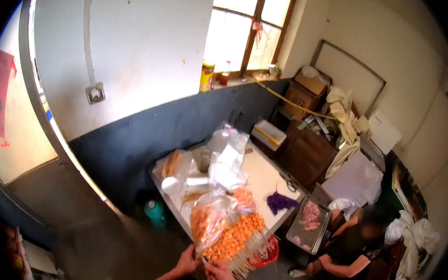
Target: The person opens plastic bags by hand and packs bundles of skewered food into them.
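Note:
At the table's near corner, my left hand (188,261) has its fingers closed beside a clear plastic bag (208,220) of orange pieces. My right hand (220,272) is closed in a pinch close to it, just below a heap of orange chunks (235,235). Something small and thin shows between the two hands, too small to name. A row of thin wooden sticks (246,256) lies along the table edge right of the heap, their ends sticking out past it. Under these sticks a red plastic bag or basin (266,253) is partly visible.
On the white table (260,177) lie plastic bags (227,161), a white cup or roll (171,185), purple cloth (282,202) and scissors (289,183). A seated person (355,250) is at the right beside a metal tray (306,236) of pink pieces. A teal flask (155,213) stands on the floor.

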{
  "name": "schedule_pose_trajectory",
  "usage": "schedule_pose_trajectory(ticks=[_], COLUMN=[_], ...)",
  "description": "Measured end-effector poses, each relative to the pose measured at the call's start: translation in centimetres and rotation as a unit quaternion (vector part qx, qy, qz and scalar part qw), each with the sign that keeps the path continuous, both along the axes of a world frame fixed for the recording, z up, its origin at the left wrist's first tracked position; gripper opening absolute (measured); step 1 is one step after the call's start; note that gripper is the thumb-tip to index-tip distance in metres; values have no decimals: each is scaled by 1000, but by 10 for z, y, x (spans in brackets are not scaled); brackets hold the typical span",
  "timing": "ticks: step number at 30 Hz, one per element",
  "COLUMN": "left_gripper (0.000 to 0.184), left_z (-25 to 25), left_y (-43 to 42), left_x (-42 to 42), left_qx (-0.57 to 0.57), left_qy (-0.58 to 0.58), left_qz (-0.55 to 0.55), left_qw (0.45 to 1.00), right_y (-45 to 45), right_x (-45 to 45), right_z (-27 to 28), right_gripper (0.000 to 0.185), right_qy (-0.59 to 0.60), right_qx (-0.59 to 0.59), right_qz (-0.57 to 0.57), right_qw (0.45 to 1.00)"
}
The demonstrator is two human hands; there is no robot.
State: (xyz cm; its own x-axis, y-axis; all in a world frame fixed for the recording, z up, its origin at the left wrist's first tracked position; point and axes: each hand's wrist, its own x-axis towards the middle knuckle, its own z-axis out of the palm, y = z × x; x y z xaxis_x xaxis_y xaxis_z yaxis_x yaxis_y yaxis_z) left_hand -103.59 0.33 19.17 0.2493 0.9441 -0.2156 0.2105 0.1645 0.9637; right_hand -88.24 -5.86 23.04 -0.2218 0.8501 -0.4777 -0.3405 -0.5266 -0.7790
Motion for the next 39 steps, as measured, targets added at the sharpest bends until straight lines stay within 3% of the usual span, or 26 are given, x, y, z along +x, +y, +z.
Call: schedule_pose_trajectory(ticks=[3, 5, 7, 9, 11, 13, 18, 22, 24, 28, 31, 33, 35, 36, 38, 39], left_gripper=[43, 36, 32, 34, 38, 42, 44, 39, 39, 36, 39, 41, 40, 37, 36, 35], left_z=[-8, 7, -10, -10, -12, -10, -71, -32, -30, -49, -56, -53, -53, -84, -81, -79], left_y=[11, 12, 12, 20, 20, 26, 45, 79, 82, 48, 43, 54, 60, 64, 71, 77], left_x=[0, -2, -3, -6, -1, 12, 44, 65, 77, 96, 95, 96, 91, 79, 64, 55], left_qx=[169, 178, 105, 181, 108, 13, -18, 23, 123, 190, 155, 101, -12, 31, 31, 31], left_qy=[68, 117, 10, 245, 176, 230, 75, 149, 208, 111, 200, 199, 220, 203, 195, 188], left_qz=[18, 3, 6, -130, -106, -153, -61, -61, -59, 43, 36, 47, 120, 130, 141, 153], left_qw=[983, 977, 994, 943, 973, 961, 995, 987, 969, 974, 967, 974, 968, 970, 970, 970], right_y=[16, 24, 26, 28, 24, 22, 35, 48, 59, 67, 65, 76, 83, 86, 102, 109], right_x=[-13, -24, -37, -36, -23, -10, 28, 66, 76, 76, 70, 71, 70, 69, 67, 66], right_z=[-5, 16, 8, 2, -2, -10, -27, -21, -21, -25, -30, -33, -47, -57, -66, -70], right_gripper=[18, 17, 16, 16, 16, 15, 11, 12, 12, 17, 22, 25, 31, 31, 36, 36], right_qy=[-31, 16, 5, -5, -26, -11, -12, 2, 3, 7, -4, -1, -33, -34, -102, -106], right_qx=[-8, 6, 5, 16, -5, -16, -29, -30, -19, -49, -91, -125, -81, -87, 18, 17], right_qz=[-6, -26, -35, -43, -54, -52, -63, -74, -59, -19, -5, 3, 56, 55, 139, 136], right_qw=[999, 1000, 999, 999, 998, 998, 997, 997, 998, 999, 996, 992, 995, 994, 985, 985])
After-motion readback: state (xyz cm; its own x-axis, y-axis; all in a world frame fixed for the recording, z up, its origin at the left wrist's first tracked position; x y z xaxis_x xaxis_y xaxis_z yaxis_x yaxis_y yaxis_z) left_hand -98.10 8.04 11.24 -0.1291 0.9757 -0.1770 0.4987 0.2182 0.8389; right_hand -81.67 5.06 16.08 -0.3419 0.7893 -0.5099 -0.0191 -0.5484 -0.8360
